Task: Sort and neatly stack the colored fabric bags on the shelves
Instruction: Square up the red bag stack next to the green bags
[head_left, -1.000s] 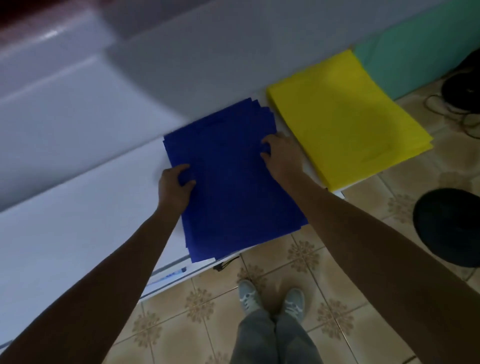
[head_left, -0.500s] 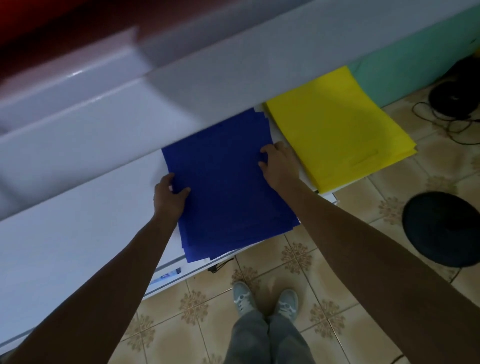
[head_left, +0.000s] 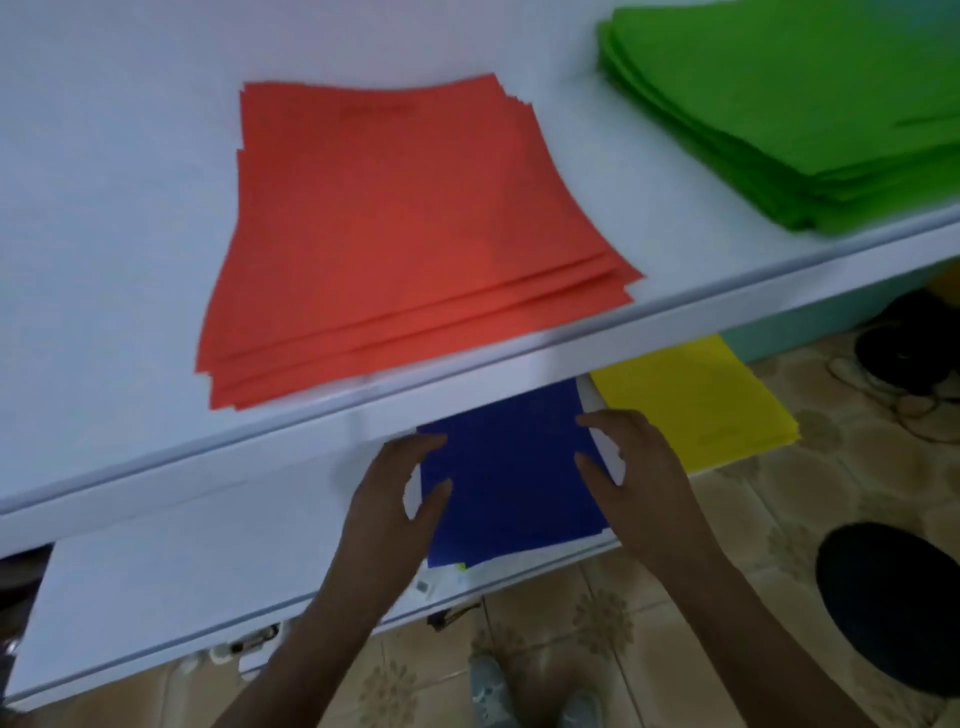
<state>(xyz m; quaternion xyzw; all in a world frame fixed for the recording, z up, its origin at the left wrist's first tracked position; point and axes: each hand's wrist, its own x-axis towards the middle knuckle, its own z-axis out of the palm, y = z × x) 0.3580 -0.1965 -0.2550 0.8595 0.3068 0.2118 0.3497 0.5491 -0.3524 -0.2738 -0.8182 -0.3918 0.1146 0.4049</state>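
Four stacks showing: red stack (head_left: 395, 228) and green stack (head_left: 810, 104) lying on upper shelf (head_left: 104, 260); blue stack (head_left: 511, 467) and yellow stack (head_left: 691, 405) on lower shelf (head_left: 182, 566). Left hand (head_left: 389, 499) and right hand (head_left: 634, 467) flanking blue stack, fingers spread, touching its side edges.

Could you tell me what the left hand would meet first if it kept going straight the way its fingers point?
The left hand points up-right into the lower shelf, so it would probably slide along the stack of blue fabric bags under the white upper shelf's front edge; depth beyond is hidden.
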